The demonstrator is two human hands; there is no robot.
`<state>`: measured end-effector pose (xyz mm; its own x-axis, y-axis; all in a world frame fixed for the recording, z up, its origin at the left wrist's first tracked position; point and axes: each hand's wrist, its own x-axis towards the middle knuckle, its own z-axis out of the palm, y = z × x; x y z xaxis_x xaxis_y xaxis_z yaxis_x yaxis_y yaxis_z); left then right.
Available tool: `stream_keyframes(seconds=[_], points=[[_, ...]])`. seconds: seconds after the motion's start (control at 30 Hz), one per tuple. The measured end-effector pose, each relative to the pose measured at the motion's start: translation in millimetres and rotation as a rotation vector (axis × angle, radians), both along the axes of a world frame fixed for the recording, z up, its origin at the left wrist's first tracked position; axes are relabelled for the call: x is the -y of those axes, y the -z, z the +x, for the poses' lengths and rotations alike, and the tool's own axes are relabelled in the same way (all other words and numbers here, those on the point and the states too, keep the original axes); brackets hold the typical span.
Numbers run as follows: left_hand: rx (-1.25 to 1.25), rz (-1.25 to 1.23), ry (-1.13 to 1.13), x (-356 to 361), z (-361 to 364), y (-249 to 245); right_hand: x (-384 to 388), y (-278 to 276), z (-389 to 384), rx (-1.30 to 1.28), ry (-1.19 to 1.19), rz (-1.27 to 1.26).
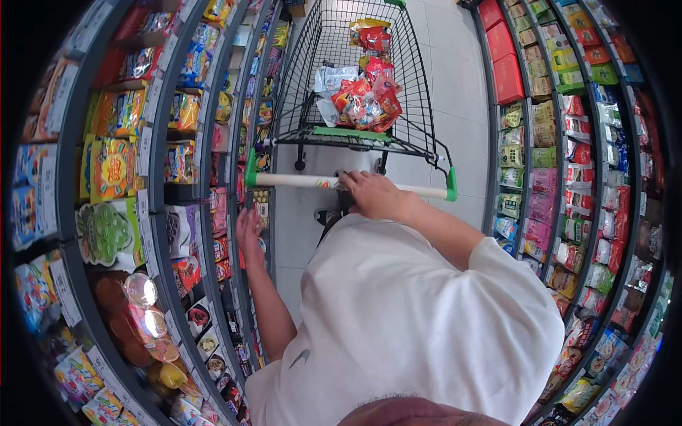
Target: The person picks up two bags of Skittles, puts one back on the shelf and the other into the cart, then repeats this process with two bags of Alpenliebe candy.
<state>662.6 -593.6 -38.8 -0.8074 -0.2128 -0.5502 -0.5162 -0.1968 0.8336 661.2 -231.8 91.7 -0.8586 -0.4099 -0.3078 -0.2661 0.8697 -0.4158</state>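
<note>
My right hand point(371, 194) is wrapped over the white handle point(298, 181) of a wire shopping cart with green corner pieces. Beside the left shelves, my left hand point(249, 231) is raised with its fingers apart, holding nothing. It is nearest to the packets on the shelf edge; whether it touches them I cannot tell. Inside the cart point(419, 78) lie several packets: a red pile point(362, 105), a silver-white packet point(334, 79) and a yellow and red one point(373, 35) farther forward.
Tall shelves of colourful snack packets point(114, 167) line the left side. More shelves with small packets point(543, 192) stand on the right, with red boxes point(507, 78) near their far end. Pale floor tiles point(458, 92) run between them, under the cart.
</note>
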Motion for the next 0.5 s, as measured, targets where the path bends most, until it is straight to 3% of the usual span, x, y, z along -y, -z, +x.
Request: stream_keyframes(seconds=[0.1, 0.17, 0.27, 0.37, 0.47, 0.5], points=[[-0.167, -0.119, 0.005, -27.4, -37.3, -22.1, -17.9, -60.6, -33.3, 0.309, -0.076, -0.291], [-0.28, -0.21, -0.007, -46.3, -56.8, -30.6, -35.7, -59.7, -60.4, 0.478, -0.057, -0.498], [-0.535, -1.018, 0.343, -76.1, -78.2, -69.5, -58.9, -14.8, -100.3, 0.191, 0.061, -0.602], [-0.629, -1.133, 0.537, -100.5, -101.8, -81.3, -84.3, 40.7, -133.1, -0.079, 0.343, -0.816], [-0.463, -1.294, 0.623, -116.4, -111.3, -82.2, -114.0, 112.8, -171.6, 0.139, 0.719, -0.784], [-0.426, -1.346, 0.618, -117.2, -112.0, -78.2, -124.0, 143.3, -181.5, 0.104, 0.772, -0.663]])
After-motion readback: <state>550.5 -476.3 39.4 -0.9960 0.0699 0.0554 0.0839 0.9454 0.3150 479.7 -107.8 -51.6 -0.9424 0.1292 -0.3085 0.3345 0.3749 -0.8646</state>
